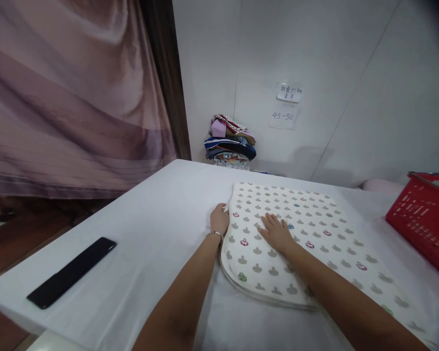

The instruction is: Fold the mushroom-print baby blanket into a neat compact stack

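Note:
A white folded cloth with small grey, red, green and blue printed motifs lies on the white-covered table. Its near left corner is rounded, and several layers show along that edge. At the left edge of the cloth is my left hand, with a bracelet on the wrist and its fingers curled at the border, partly hidden. My right hand rests flat on top of the cloth, fingers spread. The cloth runs off toward the lower right, partly covered by my right forearm.
A long black flat object lies on the table's left side. At the right stands a red plastic basket. Folded textiles are piled by the back wall, near paper notes. A pink curtain hangs at the left.

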Available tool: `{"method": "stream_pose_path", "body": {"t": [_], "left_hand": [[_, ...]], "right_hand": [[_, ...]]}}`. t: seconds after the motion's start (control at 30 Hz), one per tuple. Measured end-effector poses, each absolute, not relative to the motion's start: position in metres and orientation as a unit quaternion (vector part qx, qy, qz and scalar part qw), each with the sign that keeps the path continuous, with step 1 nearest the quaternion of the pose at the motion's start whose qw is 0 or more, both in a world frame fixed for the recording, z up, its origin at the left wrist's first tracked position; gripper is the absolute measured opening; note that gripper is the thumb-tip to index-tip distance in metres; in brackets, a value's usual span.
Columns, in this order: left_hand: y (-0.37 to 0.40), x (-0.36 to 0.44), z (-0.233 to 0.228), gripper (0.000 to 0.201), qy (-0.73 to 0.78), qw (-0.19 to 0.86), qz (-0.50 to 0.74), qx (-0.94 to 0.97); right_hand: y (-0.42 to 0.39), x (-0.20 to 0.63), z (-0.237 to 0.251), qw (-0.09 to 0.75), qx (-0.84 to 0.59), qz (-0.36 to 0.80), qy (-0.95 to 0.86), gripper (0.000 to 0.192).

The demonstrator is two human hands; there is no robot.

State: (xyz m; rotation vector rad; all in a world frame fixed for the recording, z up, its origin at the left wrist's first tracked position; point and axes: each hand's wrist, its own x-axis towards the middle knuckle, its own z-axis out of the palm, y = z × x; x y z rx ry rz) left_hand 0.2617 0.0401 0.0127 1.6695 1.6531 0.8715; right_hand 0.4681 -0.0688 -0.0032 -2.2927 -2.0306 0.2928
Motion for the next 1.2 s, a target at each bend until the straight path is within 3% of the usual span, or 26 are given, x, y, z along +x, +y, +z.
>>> {"method": "stream_pose_path", "body": {"t": [0.4, 0.67, 0.8, 1.03, 1.2], "left_hand": [[0.056, 0.257, 0.006, 0.047, 0.626, 0.369, 0.276, 0.629], [0.053, 0.258, 0.007, 0.035, 0.616, 0.316, 0.32, 0.646], [0.053, 0.254, -0.001, 0.034, 0.613, 0.342, 0.326, 0.633], [0.047, 0.256, 0.0, 0.037, 0.573, 0.371, 0.377, 0.626], [0.037, 0.256, 0.001, 0.052, 0.575, 0.361, 0.333, 0.654]], "right_hand": [[-0.044, 0.456, 0.009, 0.022, -0.734, 0.104, -0.671, 0.074], [-0.003, 0.435, 0.013, 0.022, -0.718, 0.13, -0.684, 0.071], [0.003, 0.436, 0.007, 0.031, -0.714, 0.131, -0.687, 0.071], [0.02, 0.421, 0.006, 0.046, -0.68, 0.124, -0.721, 0.06], [0.035, 0.421, 0.011, 0.139, -0.669, 0.093, -0.724, 0.041]]}}
